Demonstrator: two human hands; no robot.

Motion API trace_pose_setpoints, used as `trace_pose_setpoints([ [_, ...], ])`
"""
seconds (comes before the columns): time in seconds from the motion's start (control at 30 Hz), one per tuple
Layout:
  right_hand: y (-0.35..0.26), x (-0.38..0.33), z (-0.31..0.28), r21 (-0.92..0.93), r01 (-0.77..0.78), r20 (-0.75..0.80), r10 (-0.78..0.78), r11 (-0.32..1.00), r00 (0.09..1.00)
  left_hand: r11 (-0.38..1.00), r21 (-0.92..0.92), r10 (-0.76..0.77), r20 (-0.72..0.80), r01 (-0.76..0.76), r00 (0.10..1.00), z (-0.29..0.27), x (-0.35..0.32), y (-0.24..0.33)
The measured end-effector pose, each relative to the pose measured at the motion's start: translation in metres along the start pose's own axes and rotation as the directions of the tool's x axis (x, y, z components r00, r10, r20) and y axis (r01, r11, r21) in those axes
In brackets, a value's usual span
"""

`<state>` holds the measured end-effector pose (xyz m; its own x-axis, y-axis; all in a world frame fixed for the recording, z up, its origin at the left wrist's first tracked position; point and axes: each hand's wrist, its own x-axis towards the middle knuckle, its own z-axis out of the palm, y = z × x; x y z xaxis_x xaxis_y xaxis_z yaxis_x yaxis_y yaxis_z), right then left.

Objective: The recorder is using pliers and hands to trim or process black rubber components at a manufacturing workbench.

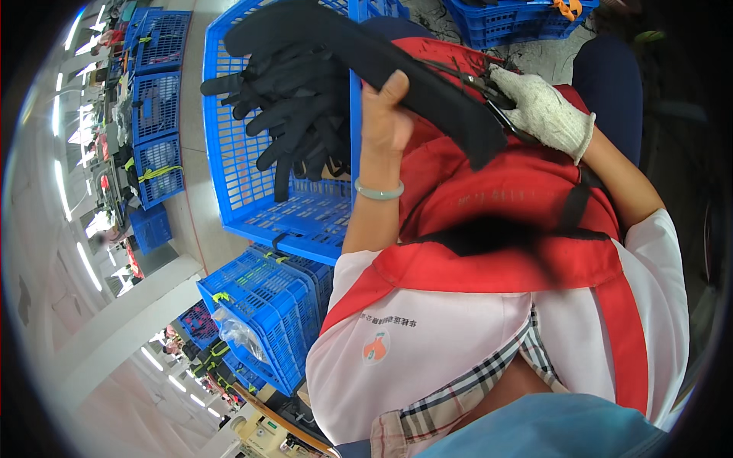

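My left hand [385,114], bare with a pale green bangle on the wrist, grips a long black glove [382,57] that stretches from upper left down to the right. My right hand [544,111], in a white knitted work glove, holds small black scissors [489,91] against the glove's right end. Both hands hover over my lap, which is covered by a red apron [519,191]. Behind the left hand, a pile of black gloves [294,114] lies in a blue plastic crate [259,198].
More blue crates are stacked below left [267,313], along the far left [156,114] and at the top right [519,19]. A white beam [130,320] crosses the lower left. Other workers sit in the distance at the far left.
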<state>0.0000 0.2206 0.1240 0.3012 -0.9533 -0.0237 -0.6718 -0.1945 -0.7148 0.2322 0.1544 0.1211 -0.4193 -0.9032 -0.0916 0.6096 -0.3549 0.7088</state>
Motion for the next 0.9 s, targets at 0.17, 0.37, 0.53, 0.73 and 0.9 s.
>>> trace_pose_setpoints([
  [0.17, 0.004, 0.002, 0.006, -0.015, 0.058, -0.075, -0.059, 0.998, 0.995, 0.993, 0.069, 0.096, -0.047, -0.093, 0.994, -0.002, 0.008, -0.006],
  [0.37, -0.003, 0.010, -0.001, -0.129, 0.089, -0.079, -0.099, 0.988, 0.992, 0.992, 0.107, 0.075, -0.016, -0.073, 0.997, 0.007, 0.006, -0.004],
  [0.53, -0.002, 0.003, -0.004, -0.167, 0.107, -0.082, -0.122, 0.980, 0.989, 0.994, 0.063, 0.086, -0.001, -0.086, 0.996, 0.000, 0.008, -0.004],
  [0.73, -0.002, 0.011, 0.006, -0.096, -0.024, -0.025, 0.022, 0.995, 0.999, 0.998, 0.029, 0.058, 0.034, -0.059, 0.998, 0.002, 0.008, -0.008],
  [0.9, 0.010, 0.012, 0.009, -0.099, 0.065, -0.108, -0.076, 0.993, 0.991, 0.998, 0.013, 0.054, 0.040, -0.054, 0.998, 0.001, 0.011, -0.007],
])
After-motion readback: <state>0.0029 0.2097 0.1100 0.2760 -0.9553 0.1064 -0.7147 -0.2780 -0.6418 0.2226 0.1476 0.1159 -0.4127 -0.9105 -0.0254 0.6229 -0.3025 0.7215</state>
